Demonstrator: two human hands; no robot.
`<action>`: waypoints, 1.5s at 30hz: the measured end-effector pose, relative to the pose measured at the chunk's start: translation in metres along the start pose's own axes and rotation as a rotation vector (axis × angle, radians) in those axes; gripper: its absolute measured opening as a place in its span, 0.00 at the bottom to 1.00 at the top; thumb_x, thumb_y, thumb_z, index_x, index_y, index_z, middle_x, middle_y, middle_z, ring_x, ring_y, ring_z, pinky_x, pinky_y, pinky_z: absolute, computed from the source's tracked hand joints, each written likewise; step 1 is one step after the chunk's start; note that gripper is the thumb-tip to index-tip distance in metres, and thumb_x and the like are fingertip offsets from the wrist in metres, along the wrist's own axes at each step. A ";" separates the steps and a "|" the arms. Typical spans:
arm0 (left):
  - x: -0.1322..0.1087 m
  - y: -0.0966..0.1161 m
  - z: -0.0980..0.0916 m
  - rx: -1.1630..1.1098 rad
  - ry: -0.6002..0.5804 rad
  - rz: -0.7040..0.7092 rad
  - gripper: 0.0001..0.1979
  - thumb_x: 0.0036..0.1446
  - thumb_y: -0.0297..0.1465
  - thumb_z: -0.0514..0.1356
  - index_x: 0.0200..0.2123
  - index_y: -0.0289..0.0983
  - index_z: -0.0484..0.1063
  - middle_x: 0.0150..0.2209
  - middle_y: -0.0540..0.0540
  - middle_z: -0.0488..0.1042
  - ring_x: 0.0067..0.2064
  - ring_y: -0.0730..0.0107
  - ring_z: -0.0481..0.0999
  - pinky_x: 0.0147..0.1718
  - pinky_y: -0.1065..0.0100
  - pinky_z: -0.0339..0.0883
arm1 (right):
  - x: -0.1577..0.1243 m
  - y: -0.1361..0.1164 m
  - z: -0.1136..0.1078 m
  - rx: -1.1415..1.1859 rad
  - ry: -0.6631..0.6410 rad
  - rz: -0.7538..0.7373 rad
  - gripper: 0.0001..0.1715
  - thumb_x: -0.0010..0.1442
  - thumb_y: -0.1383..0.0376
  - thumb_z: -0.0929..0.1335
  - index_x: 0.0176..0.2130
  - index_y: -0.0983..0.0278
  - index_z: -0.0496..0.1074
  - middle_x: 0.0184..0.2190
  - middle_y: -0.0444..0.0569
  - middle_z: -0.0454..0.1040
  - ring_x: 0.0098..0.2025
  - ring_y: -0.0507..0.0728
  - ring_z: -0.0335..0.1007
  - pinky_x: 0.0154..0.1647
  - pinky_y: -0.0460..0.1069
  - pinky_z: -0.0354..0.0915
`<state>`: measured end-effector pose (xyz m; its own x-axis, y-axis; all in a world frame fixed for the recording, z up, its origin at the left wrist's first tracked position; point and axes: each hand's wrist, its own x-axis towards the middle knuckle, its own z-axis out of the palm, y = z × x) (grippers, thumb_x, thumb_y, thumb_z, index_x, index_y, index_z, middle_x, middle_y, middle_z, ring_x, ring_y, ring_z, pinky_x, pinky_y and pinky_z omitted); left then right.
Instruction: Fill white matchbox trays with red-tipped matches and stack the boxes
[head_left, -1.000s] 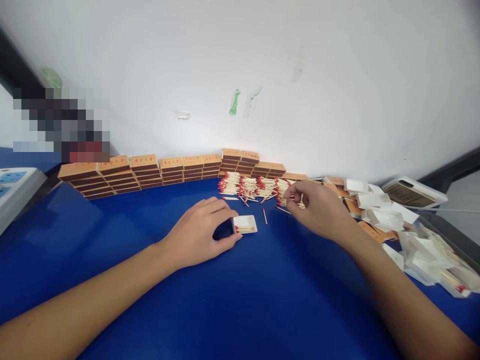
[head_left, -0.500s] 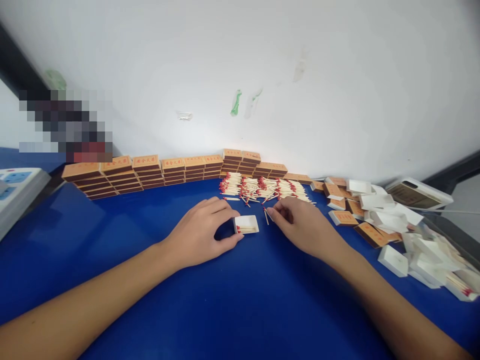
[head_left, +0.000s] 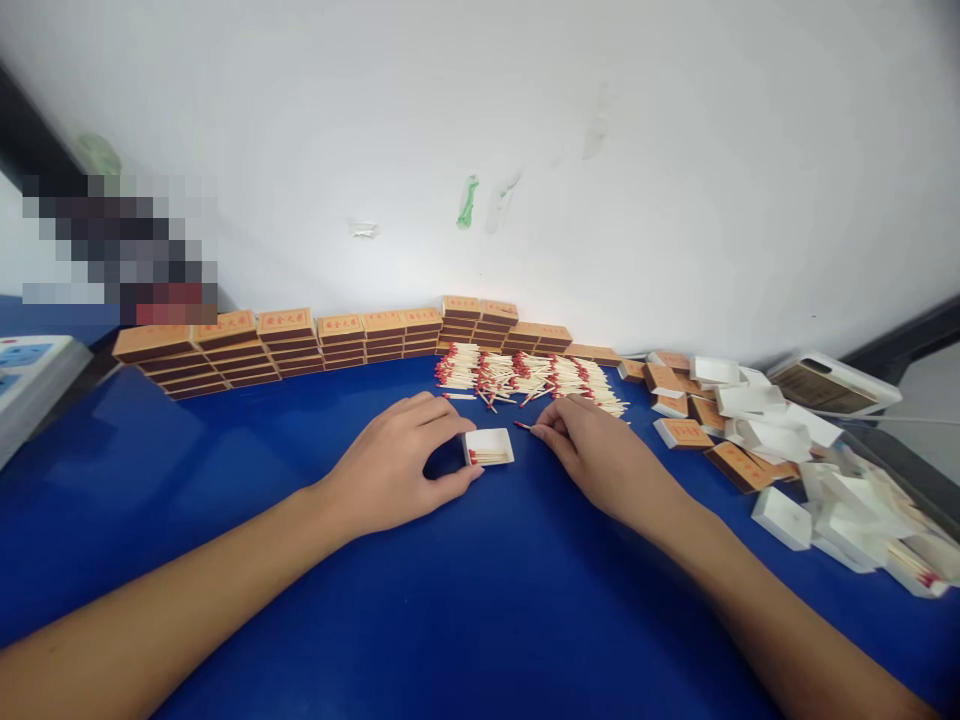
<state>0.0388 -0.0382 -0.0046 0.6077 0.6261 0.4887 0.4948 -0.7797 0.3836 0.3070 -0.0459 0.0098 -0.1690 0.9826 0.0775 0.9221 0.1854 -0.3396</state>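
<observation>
My left hand (head_left: 397,465) rests on the blue table (head_left: 465,600), thumb and fingers curled around the left end of a small white matchbox tray (head_left: 489,446) holding a few matches. My right hand (head_left: 600,455) lies just right of the tray, fingertips pinched on matches (head_left: 523,426) whose red tips point at the tray. A pile of loose red-tipped matches (head_left: 525,376) sits behind both hands.
Stacks of orange matchboxes (head_left: 300,340) line the white wall. At the right lie scattered orange sleeves (head_left: 682,432) and white trays (head_left: 780,430), with a phone-like case (head_left: 832,382) behind. A white device (head_left: 30,385) sits at the left edge.
My right hand came back from the match pile toward the tray, pinching matches. The left hand has stayed on the tray.
</observation>
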 end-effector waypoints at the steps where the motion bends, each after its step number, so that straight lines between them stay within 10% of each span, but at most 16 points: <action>1: 0.000 0.000 0.000 0.000 -0.002 0.000 0.14 0.66 0.36 0.67 0.51 0.36 0.77 0.45 0.42 0.81 0.47 0.57 0.79 0.48 0.54 0.75 | 0.000 0.000 -0.001 0.009 0.009 -0.016 0.08 0.73 0.65 0.66 0.39 0.61 0.71 0.41 0.53 0.78 0.43 0.62 0.76 0.41 0.54 0.66; 13: 0.000 0.001 0.000 -0.011 -0.003 0.001 0.12 0.66 0.35 0.67 0.50 0.37 0.77 0.46 0.42 0.81 0.47 0.56 0.79 0.48 0.54 0.75 | -0.011 -0.023 0.015 0.016 0.108 -0.432 0.08 0.77 0.64 0.61 0.45 0.59 0.69 0.43 0.51 0.75 0.36 0.58 0.74 0.36 0.52 0.69; 23: 0.001 0.001 -0.001 -0.015 -0.006 0.007 0.13 0.66 0.34 0.67 0.51 0.37 0.77 0.45 0.43 0.81 0.47 0.56 0.79 0.48 0.54 0.75 | -0.007 -0.021 0.014 0.129 0.113 -0.419 0.06 0.75 0.63 0.65 0.44 0.59 0.70 0.41 0.50 0.74 0.35 0.56 0.71 0.35 0.51 0.66; 30: 0.000 0.001 -0.001 0.006 -0.006 0.011 0.14 0.66 0.35 0.67 0.51 0.36 0.78 0.45 0.42 0.81 0.47 0.57 0.79 0.47 0.54 0.75 | 0.017 0.023 -0.003 -0.012 0.300 -0.238 0.08 0.73 0.63 0.65 0.43 0.61 0.74 0.38 0.51 0.73 0.35 0.58 0.68 0.37 0.53 0.62; 45: -0.001 -0.001 0.001 0.011 -0.023 0.008 0.15 0.67 0.37 0.66 0.53 0.38 0.76 0.46 0.43 0.80 0.47 0.57 0.78 0.49 0.54 0.75 | 0.025 0.038 -0.002 -0.083 0.200 -0.298 0.12 0.74 0.61 0.62 0.43 0.62 0.74 0.42 0.54 0.71 0.40 0.61 0.71 0.43 0.56 0.67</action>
<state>0.0379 -0.0380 -0.0060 0.6260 0.6197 0.4735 0.4962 -0.7849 0.3712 0.3386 -0.0139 0.0011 -0.3709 0.8619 0.3458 0.8689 0.4535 -0.1983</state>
